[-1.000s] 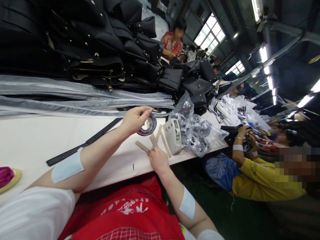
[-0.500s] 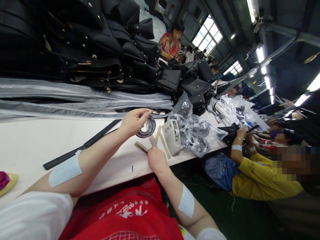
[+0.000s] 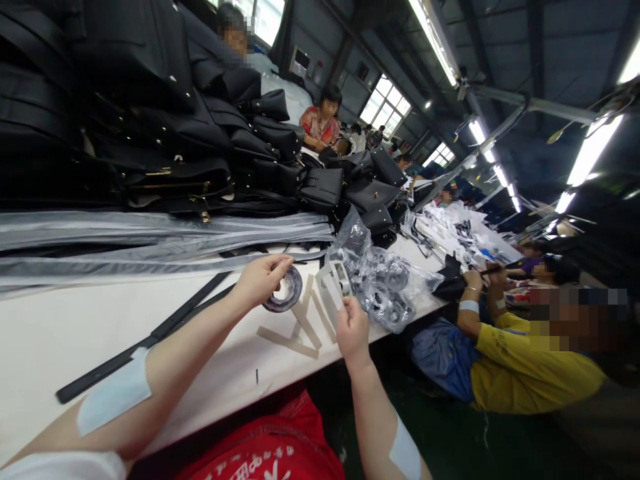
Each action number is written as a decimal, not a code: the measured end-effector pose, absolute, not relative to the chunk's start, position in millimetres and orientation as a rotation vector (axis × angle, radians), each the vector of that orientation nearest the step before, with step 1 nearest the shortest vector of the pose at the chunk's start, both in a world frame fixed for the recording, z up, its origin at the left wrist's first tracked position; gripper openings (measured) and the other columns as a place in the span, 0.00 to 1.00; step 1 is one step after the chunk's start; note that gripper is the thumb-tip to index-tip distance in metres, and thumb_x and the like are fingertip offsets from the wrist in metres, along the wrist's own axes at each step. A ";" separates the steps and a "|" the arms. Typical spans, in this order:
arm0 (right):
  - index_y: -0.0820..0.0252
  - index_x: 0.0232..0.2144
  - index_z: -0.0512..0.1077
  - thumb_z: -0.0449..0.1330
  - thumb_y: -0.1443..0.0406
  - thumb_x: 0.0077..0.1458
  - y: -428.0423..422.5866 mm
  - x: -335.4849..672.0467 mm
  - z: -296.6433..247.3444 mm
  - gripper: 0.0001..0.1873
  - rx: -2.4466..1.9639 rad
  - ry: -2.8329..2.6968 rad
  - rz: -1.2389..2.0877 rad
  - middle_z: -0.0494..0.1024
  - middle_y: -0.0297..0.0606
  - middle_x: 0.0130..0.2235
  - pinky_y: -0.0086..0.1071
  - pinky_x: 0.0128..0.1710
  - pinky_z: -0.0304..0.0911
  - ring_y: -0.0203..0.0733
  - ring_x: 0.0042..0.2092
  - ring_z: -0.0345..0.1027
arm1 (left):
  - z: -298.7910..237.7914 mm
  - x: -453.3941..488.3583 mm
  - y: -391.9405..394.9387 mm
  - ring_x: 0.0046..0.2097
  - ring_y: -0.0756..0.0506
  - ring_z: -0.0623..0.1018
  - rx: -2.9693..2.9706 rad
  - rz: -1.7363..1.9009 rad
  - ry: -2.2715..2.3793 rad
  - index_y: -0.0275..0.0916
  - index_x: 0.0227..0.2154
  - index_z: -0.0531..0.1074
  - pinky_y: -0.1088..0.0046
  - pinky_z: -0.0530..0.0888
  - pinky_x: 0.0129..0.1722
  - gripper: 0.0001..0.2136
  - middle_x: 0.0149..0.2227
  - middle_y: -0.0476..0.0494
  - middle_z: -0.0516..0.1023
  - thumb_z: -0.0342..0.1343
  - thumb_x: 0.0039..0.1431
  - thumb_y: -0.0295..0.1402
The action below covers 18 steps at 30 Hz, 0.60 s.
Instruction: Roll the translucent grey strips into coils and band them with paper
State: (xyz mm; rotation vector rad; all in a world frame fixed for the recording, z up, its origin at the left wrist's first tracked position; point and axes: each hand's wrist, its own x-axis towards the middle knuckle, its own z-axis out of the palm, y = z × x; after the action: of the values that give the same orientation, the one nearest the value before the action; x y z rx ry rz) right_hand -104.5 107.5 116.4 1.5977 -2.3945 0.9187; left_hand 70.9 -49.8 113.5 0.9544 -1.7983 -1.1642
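Note:
My left hand [image 3: 261,279] is closed on the edge of a roll of dark tape [image 3: 295,293], held upright just above the table. My right hand [image 3: 353,328] is closed in a pinch at the near right side of a white tape dispenser [image 3: 327,283]. Its fingertips are against or just in front of the dispenser; what they hold, if anything, I cannot make out. Between my hands several flat beige strips [image 3: 287,341] lie crossed on the white table [image 3: 210,373].
A clear plastic bag of rolls [image 3: 385,300] sits right of the dispenser. Black handbags [image 3: 150,127] are piled along the back, with grey-edged strips [image 3: 125,247] before them. A black strap [image 3: 107,367] lies by my left forearm. A co-worker in yellow [image 3: 525,360] works at right.
My right hand has let go of the beige strips and moved right to the dispenser. The strips now lie on the table. My left hand still holds the tape roll. The view has shifted.

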 end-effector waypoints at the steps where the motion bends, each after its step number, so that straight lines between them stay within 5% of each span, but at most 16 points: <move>1: 0.60 0.36 0.69 0.46 0.66 0.58 113.6 -102.6 125.4 0.12 1.675 -2.333 0.997 0.77 0.40 0.32 0.31 0.35 0.62 0.43 0.34 0.71 | 111.0 67.9 -47.7 0.21 0.47 0.73 0.956 -1.184 -1.824 0.41 0.44 0.76 0.74 0.67 0.22 0.24 0.21 0.50 0.76 0.47 0.59 0.54; 4: 0.58 0.32 0.70 0.51 0.62 0.60 125.2 -89.3 141.4 0.10 1.868 -2.255 0.961 0.77 0.36 0.30 0.29 0.36 0.61 0.40 0.34 0.71 | 106.5 60.2 -40.0 0.22 0.46 0.75 0.945 -1.192 -1.905 0.41 0.42 0.77 0.73 0.69 0.25 0.23 0.22 0.49 0.78 0.47 0.59 0.53; 10: 0.56 0.26 0.72 0.57 0.61 0.56 114.8 -66.9 137.3 0.08 1.808 -2.383 0.461 0.79 0.36 0.28 0.30 0.33 0.61 0.42 0.32 0.73 | 108.5 50.6 -21.4 0.47 0.41 0.79 0.841 -0.919 -2.097 0.45 0.40 0.78 0.67 0.72 0.48 0.18 0.44 0.45 0.82 0.46 0.61 0.47; 15: 0.56 0.33 0.75 0.55 0.63 0.54 104.9 -58.8 132.8 0.09 1.861 -2.355 0.348 0.82 0.37 0.34 0.31 0.33 0.66 0.42 0.35 0.76 | 99.8 42.7 -1.4 0.46 0.40 0.80 0.772 -0.929 -2.264 0.50 0.42 0.78 0.65 0.75 0.47 0.18 0.43 0.49 0.82 0.46 0.59 0.47; 18: 0.53 0.36 0.75 0.53 0.54 0.55 99.4 -68.5 129.8 0.15 1.939 -2.279 0.338 0.82 0.33 0.36 0.30 0.29 0.67 0.42 0.34 0.76 | 84.4 32.9 -14.5 0.40 0.36 0.81 0.647 -0.935 -2.228 0.53 0.34 0.80 0.63 0.78 0.37 0.16 0.37 0.47 0.84 0.51 0.51 0.50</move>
State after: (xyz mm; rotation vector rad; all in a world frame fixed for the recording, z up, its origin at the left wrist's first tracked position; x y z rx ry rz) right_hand -68.5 99.4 129.8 1.9387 -2.2788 0.3378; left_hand 32.9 -14.5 84.4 0.6469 -2.2277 -0.9352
